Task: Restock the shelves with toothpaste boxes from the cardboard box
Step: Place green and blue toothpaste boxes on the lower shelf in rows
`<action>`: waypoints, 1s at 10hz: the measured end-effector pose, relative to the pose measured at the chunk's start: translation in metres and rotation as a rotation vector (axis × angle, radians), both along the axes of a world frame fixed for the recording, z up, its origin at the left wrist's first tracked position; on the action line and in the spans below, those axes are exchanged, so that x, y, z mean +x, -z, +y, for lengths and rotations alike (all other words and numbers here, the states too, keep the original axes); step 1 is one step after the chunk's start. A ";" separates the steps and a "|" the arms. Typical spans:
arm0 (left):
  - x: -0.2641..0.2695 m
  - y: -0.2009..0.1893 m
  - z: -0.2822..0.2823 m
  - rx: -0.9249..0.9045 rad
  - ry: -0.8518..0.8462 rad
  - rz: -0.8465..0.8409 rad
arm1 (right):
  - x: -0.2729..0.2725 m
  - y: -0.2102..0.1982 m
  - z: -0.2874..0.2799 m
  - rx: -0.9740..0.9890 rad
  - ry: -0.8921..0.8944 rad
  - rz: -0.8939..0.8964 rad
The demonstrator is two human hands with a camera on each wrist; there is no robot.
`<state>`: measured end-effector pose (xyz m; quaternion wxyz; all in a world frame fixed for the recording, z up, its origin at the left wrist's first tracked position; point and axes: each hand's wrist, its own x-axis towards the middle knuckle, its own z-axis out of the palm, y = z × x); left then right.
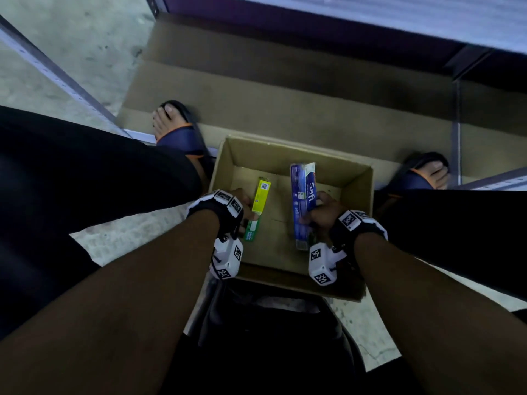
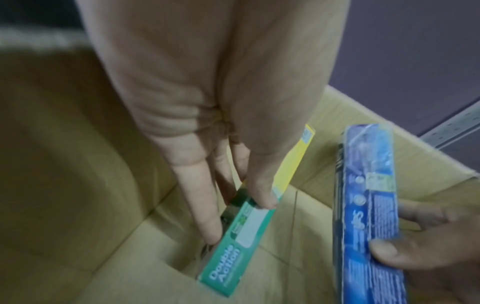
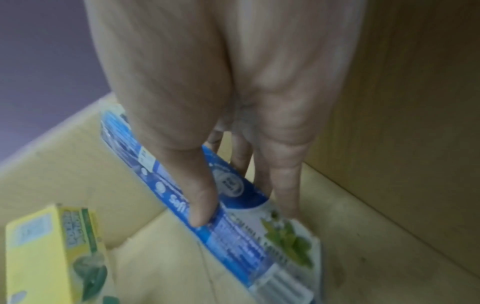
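An open cardboard box (image 1: 358, 181) sits on the floor between my feet. Inside it, my left hand (image 1: 242, 205) pinches a green and yellow toothpaste box (image 1: 258, 206) between thumb and fingers (image 2: 207, 216), the same green and yellow box (image 2: 249, 222) tilted up from the bottom. My right hand (image 1: 320, 212) grips a blue wrapped Safi toothpaste pack (image 1: 302, 201), thumb (image 3: 200, 205) on its top face and fingers behind the blue pack (image 3: 233, 226). The blue pack (image 2: 369, 216) and right hand (image 2: 428, 246) also show in the left wrist view.
Flattened cardboard (image 1: 285, 81) lines the low shelf ahead, under a purple shelf edge (image 1: 313, 27). A metal upright (image 1: 57, 72) runs at the left, another upright (image 1: 456, 132) at the right. My sandalled feet (image 1: 179, 129) flank the box. Concrete floor (image 1: 71, 29) lies around.
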<state>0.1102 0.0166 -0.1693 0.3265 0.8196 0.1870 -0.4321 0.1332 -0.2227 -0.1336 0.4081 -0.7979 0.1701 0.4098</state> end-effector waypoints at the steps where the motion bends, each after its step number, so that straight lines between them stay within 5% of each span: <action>1: -0.004 -0.023 0.000 -0.146 -0.103 0.018 | 0.000 -0.017 0.001 0.062 0.024 -0.039; 3: -0.007 -0.059 -0.002 -0.314 -0.253 -0.098 | -0.006 -0.057 0.001 0.144 0.054 -0.110; 7: -0.021 -0.139 -0.014 -0.319 -0.373 -0.335 | -0.011 -0.135 -0.001 0.235 0.035 -0.233; 10: -0.016 -0.232 -0.010 -0.286 -0.271 -0.540 | -0.019 -0.220 0.000 0.231 -0.067 -0.427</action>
